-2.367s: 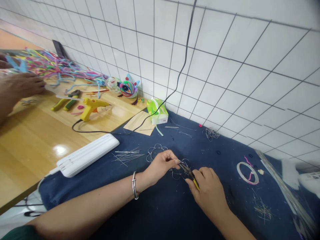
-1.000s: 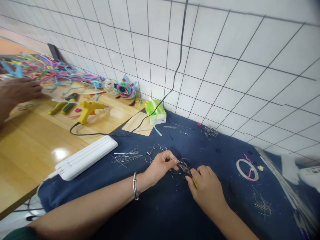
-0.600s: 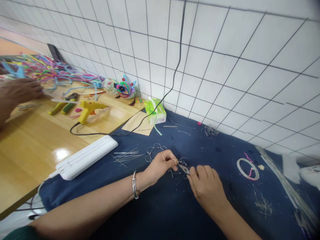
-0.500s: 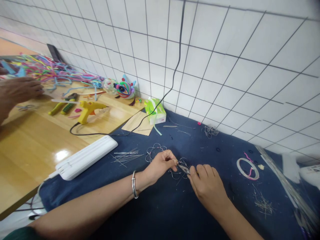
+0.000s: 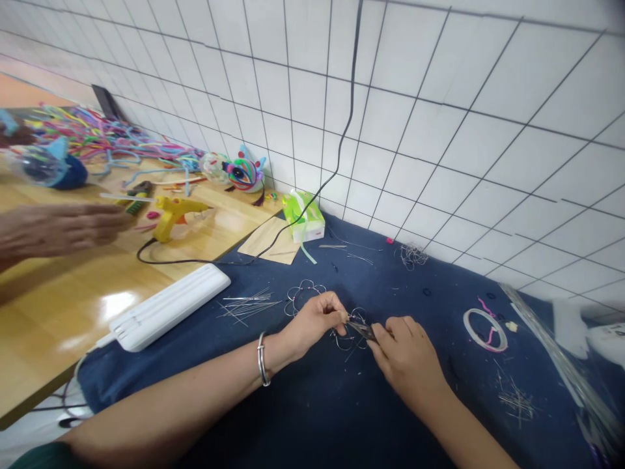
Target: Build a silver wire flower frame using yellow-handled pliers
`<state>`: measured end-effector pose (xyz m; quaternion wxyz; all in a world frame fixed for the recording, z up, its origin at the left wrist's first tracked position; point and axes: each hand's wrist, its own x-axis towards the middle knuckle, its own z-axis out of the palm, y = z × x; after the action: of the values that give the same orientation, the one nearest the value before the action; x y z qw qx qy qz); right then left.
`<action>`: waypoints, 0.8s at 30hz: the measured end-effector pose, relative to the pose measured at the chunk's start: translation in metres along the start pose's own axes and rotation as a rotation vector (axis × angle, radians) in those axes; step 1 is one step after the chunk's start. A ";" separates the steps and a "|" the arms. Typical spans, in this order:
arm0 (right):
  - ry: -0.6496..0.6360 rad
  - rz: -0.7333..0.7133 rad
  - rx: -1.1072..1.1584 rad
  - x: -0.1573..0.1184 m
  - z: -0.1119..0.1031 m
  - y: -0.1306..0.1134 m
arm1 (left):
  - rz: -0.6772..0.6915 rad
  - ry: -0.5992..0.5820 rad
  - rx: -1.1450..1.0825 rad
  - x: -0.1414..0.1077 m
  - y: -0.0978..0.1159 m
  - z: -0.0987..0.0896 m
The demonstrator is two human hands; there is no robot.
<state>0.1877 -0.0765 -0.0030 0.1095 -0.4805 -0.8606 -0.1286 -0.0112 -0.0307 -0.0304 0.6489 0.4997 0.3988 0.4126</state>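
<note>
My left hand [image 5: 319, 319], with a silver bangle at the wrist, pinches a thin wire piece between thumb and fingertips. Opposite it, my right hand [image 5: 405, 348] is wrapped round small pliers [image 5: 362, 329], whose jaws reach the left fingertips. Looped wire [image 5: 346, 343] shows around and below the pliers, partly hidden by my fingers. Just behind my left hand, a flower-shaped wire loop [image 5: 297, 290] with small beads lies on the dark blue cloth [image 5: 303, 417]. Straight wire pieces [image 5: 249, 306] are scattered left of it.
Another person's hand [image 5: 63, 229] reaches over the wooden table at left, near a yellow glue gun [image 5: 168, 218]. A white power strip [image 5: 170, 307], green tissue pack [image 5: 303, 217], tangled wire [image 5: 413, 256], white ring [image 5: 484, 329] and wire scraps [image 5: 517, 400] lie around.
The other person's hand has moved right and nearer, uncovering a clear-and-blue object. My right hand and the pliers have shifted and turned slightly; my left hand stays almost still.
</note>
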 end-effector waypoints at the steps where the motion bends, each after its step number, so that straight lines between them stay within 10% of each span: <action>1: -0.013 0.037 0.033 0.000 0.001 -0.001 | 0.003 0.011 -0.005 0.000 0.000 0.001; 12: 0.013 0.195 0.040 0.004 0.003 -0.017 | 0.056 0.189 -0.107 -0.003 -0.007 0.011; 24: 0.048 0.031 -0.185 0.003 -0.003 -0.015 | 0.054 0.202 -0.073 -0.002 -0.009 0.011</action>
<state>0.1731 -0.0825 -0.0011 0.0872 -0.4986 -0.8347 -0.2171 -0.0008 -0.0376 -0.0365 0.6118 0.4419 0.4335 0.4924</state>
